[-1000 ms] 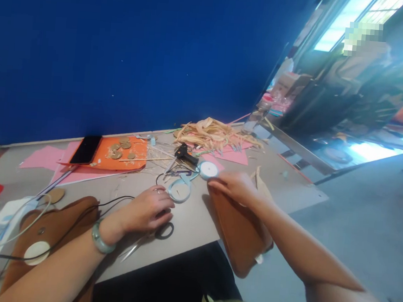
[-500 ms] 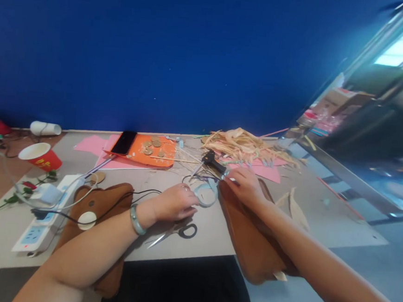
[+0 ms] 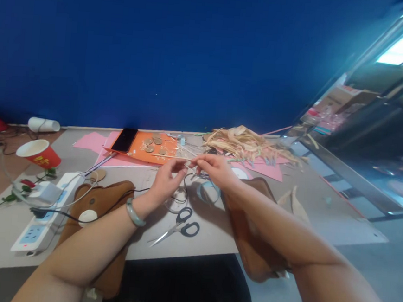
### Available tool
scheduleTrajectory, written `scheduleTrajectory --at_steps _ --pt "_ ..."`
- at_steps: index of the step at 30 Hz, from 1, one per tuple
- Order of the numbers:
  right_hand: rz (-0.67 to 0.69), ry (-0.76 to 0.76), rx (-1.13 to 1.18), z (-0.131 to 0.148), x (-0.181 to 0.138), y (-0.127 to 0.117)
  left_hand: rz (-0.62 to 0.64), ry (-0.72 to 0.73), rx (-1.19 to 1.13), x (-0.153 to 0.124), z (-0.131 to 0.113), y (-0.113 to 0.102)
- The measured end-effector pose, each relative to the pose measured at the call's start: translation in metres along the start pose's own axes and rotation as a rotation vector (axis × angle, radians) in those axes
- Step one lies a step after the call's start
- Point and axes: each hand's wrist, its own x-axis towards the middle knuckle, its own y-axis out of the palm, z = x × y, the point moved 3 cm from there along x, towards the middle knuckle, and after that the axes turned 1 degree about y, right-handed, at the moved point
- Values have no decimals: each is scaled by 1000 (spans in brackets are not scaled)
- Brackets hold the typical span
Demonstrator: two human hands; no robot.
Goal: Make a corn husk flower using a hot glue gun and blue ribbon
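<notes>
My left hand point(image 3: 169, 180), with a bracelet on the wrist, is raised over the middle of the table, thumb and fingers pinched together. My right hand point(image 3: 214, 169) meets it fingertip to fingertip, also closed. Something small and pale is between the fingertips; its kind is too small to tell. Scissors with black handles point(image 3: 187, 227) lie below the hands, blades partly apart. A pale blue ribbon loop point(image 3: 208, 192) rests just under my right hand. Behind that hand, a black tool is mostly hidden.
An orange tray point(image 3: 141, 154) holds a phone point(image 3: 124, 140) and wooden discs point(image 3: 156, 140). Dried husk strips point(image 3: 239, 142) lie at the back. Left are a power strip point(image 3: 42, 224), a red paper cup point(image 3: 41, 153) and a brown leather-like piece point(image 3: 103, 203); another brown piece point(image 3: 248, 224) lies right.
My right hand has left the black tool and moved left and nearer. My left hand has risen away from the scissors, uncovering their handles. The fingertips of both hands are now together.
</notes>
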Motion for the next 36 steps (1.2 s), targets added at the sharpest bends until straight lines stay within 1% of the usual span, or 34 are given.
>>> scheduleTrajectory --at_steps 1,3,6,10,15,17,19,24,27,29,31,33,36 --pt "21 41 56 -1 7 6 -62 -1 -62 3 4 -3" --pt "74 101 123 -5 19 17 -99 32 -80 9 8 -9" --pt "113 108 163 -11 26 27 -76 119 74 13 3 -17" --pt "168 78 195 -17 21 33 -97 211 327 11 -9 -24" --pt "187 46 168 -18 14 32 -82 233 416 6 -13 -22" --pt "198 28 148 -17 13 30 -43 240 458 6 -14 -21" --pt "219 24 137 -18 12 30 28 256 560 5 -18 -19" --pt "263 61 92 -27 9 34 252 299 1038 -3 -30 -9" --pt "266 30 9 -31 6 36 342 309 1188 -6 -34 -3" --pt "253 -5 -28 -30 5 35 367 292 1209 -7 -33 -1" --pt "231 -37 -44 -28 4 34 349 270 1167 -6 -30 -1" --pt "217 -61 -48 -25 3 32 316 243 1071 -5 -27 -3" --pt "205 -81 -28 -21 2 29 265 165 854 -3 -22 -6"
